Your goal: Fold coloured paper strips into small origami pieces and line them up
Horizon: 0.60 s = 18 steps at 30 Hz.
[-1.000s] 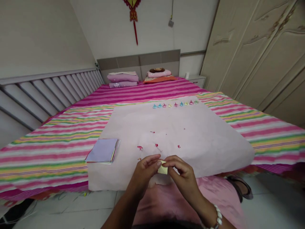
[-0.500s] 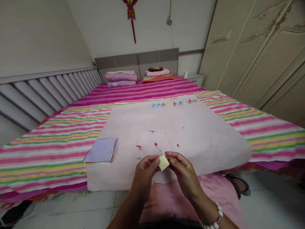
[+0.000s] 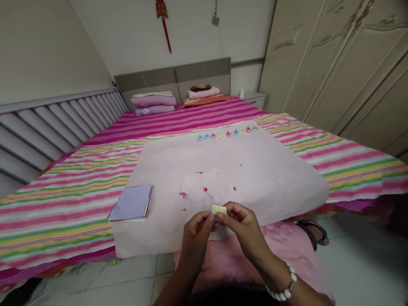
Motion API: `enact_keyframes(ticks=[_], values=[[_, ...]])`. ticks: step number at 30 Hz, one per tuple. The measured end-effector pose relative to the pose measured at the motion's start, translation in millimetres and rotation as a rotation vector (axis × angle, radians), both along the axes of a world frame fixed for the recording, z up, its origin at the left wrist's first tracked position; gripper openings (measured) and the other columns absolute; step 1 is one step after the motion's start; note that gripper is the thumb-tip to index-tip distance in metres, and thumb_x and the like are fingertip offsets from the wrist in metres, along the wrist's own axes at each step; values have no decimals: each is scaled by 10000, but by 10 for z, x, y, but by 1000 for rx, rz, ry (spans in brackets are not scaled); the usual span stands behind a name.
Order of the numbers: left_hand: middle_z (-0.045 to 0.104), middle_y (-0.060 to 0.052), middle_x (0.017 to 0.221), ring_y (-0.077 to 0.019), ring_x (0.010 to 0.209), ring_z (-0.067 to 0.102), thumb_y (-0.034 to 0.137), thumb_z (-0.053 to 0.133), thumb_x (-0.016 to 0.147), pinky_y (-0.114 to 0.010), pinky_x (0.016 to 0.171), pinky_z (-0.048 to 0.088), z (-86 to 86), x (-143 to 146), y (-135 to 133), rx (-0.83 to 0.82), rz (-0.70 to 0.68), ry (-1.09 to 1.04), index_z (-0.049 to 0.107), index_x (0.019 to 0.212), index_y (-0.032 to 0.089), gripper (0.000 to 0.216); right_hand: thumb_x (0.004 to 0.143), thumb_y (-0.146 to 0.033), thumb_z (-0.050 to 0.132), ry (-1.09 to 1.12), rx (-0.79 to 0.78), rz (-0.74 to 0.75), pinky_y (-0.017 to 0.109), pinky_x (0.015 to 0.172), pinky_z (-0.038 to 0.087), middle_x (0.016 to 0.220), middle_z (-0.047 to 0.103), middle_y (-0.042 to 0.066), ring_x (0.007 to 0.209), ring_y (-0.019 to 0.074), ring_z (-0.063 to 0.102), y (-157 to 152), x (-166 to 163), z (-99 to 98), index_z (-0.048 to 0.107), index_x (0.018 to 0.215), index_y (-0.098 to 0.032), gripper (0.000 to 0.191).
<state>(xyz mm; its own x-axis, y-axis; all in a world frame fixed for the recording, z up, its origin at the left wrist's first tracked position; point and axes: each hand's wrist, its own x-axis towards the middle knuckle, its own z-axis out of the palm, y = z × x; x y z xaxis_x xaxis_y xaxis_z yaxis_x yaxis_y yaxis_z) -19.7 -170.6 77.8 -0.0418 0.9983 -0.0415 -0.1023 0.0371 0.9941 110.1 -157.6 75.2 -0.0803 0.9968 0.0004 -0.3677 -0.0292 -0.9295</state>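
Yellow paper (image 3: 219, 209) is pinched by left hand (image 3: 197, 227) (8 o'clock) and right hand (image 3: 244, 222) (4 o'clock), might be creased crooked if pressed unevenly.

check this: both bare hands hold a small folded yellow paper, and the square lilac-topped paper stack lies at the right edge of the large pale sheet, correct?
Not quite: the square lilac-topped paper stack lies at the left edge of the large pale sheet, not the right, as the head view shows. The bare left hand and right hand hold the small folded yellow paper.
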Motion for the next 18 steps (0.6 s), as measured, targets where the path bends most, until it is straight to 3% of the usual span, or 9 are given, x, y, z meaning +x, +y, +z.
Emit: enact_keyframes(ticks=[4, 11, 18], values=[[586, 11, 625, -119, 626, 521, 365, 616, 803, -229, 610, 422, -12, -9, -35, 51, -15, 128, 629, 711, 151, 234, 703, -358, 749, -71, 26, -31, 237, 552, 366, 567, 543, -41, 560, 115, 476, -7, 13, 31, 601, 652, -177, 240], [487, 34, 596, -115, 586, 438, 382, 531, 848, -221, 558, 371, -112, 143, -103, 77, 70, 160, 546, 697, 171, 260, 753, -332, 668, -119, 32, -20, 240, 569, 355, 557, 496, -42, 575, 118, 449, 33, 23, 28, 557, 604, -176, 244], [511, 21, 608, -123, 612, 468, 399, 535, 844, -228, 589, 373, 10, -55, -14, 62, -151, 214, 539, 663, 167, 294, 728, -360, 686, -192, 30, 105, 239, 528, 311, 530, 477, -40, 539, 112, 415, 62, 112, 25, 592, 599, -163, 253]])
